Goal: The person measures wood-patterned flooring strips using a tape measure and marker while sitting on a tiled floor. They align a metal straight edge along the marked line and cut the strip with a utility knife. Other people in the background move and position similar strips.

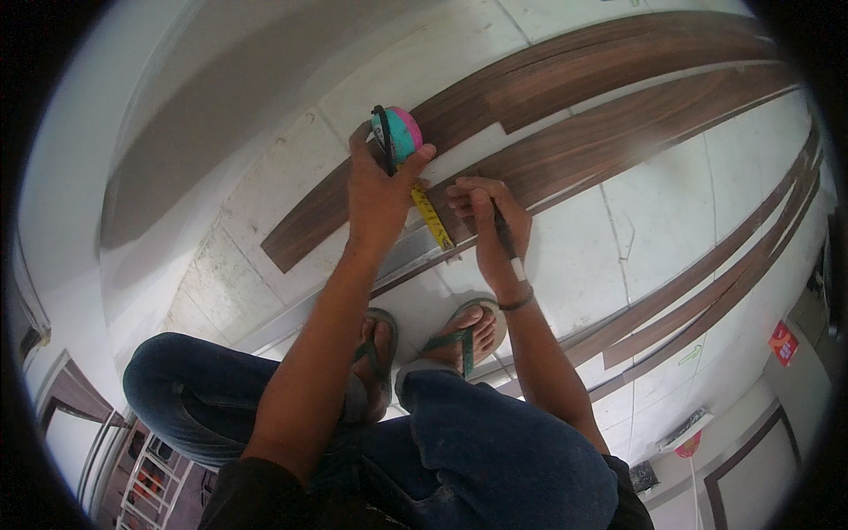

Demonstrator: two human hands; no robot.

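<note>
1. Left hand [378, 196]: mine, clamped around a teal-and-pink tape measure [404, 132] with a black strap; case held above the upper brown board [548, 84].
2. Yellow blade [431, 216]: drawn out of the case toward me, its end near the front edge of the middle brown board [609, 141], close to that board's left end.
3. Right hand [491, 212]: mine, fingers curled together, a dark pen [504, 237] clamped against the palm; positioned over the middle board, just beside the blade.
4. Edges: the two boards run side by side, curving away to my upper right; the upper one reaches farther left.
5. Room: white floor tiles [565, 256] show between the middle board and the narrow brown strips [654, 334] at my right. Pale wall [132, 177] at my left; my sandalled feet just below the blade.
6. Markings: dark graduations on the blade, too small to read; a red printed sheet [783, 343], far right, illegible; a green mark [691, 355] on the tiles.
</note>
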